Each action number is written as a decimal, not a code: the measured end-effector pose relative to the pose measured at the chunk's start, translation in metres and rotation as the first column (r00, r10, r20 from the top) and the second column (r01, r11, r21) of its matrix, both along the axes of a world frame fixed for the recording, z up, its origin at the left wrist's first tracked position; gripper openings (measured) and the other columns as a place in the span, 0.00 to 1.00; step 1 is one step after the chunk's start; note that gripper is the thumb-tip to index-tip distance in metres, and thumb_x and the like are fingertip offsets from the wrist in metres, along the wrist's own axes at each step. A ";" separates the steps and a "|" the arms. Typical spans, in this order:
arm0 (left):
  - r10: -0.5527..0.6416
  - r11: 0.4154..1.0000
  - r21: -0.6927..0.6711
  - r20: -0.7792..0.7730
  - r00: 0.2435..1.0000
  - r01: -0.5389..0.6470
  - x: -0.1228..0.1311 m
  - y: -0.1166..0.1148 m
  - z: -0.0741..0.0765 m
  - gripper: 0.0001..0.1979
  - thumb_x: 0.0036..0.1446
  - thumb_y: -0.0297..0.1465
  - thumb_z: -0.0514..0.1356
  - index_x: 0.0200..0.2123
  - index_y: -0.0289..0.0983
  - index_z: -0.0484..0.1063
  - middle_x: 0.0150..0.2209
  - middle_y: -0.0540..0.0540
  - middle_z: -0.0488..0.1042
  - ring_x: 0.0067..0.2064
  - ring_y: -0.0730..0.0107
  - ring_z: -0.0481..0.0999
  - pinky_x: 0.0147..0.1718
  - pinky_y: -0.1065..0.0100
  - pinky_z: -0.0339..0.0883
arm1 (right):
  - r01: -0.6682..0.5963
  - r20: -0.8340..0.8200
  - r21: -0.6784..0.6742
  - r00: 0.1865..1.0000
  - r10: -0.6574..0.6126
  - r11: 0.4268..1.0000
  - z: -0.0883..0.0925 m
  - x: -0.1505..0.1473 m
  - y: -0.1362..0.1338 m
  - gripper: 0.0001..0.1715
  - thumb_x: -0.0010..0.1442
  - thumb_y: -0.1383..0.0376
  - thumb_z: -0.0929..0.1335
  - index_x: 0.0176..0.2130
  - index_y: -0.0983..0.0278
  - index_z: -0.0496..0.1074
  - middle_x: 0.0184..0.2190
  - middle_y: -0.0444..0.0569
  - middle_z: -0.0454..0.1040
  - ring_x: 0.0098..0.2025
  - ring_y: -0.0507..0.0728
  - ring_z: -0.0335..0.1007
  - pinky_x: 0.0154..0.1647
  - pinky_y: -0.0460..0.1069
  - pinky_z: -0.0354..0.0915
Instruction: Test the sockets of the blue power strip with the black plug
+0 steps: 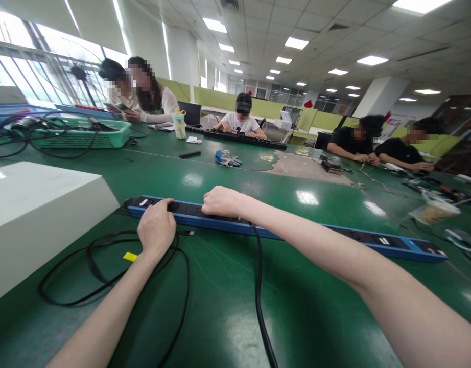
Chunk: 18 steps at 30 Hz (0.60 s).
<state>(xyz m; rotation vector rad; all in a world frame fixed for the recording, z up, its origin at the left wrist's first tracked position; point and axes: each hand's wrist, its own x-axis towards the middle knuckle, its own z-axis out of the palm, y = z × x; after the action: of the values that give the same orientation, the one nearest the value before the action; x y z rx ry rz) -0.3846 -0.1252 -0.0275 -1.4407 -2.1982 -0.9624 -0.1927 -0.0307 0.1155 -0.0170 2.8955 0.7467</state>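
Note:
A long blue and black power strip (189,213) lies across the green table. My left hand (158,228) grips the strip near its left end, fingers wrapped over the far edge. My right hand (221,201) is closed in a fist on top of the strip, right of my left hand; whatever it may hold is hidden. A thick black cable (259,286) runs from the strip beside my right wrist toward me. Under and around my left wrist lies a looped thin black cable (63,302) with a yellow tag (130,256) and a small plug (187,233).
A white box (40,204) stands at the left. Behind it is a green basket (82,138) of cables. Farther back are gloves (228,158), a cup (179,125) and several seated people. A clear bag (434,210) and cables lie at the right.

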 end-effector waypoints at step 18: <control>-0.011 1.000 0.008 -0.016 1.000 0.011 0.001 -0.002 0.001 0.22 0.67 0.29 0.49 0.59 0.37 0.73 0.51 0.37 0.78 0.54 0.50 0.75 0.58 0.53 0.64 | 0.016 -0.025 0.041 1.000 -0.015 0.999 0.003 0.003 0.006 0.11 0.68 0.71 0.68 0.42 0.64 0.82 0.41 0.55 0.83 0.43 0.58 0.81 0.33 0.48 0.65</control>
<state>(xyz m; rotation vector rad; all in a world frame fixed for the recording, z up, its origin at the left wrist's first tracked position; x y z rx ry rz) -0.3834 -0.1269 -0.0269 -1.4538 -2.1748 -0.9587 -0.1895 -0.0248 0.1184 0.0190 2.8992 0.8092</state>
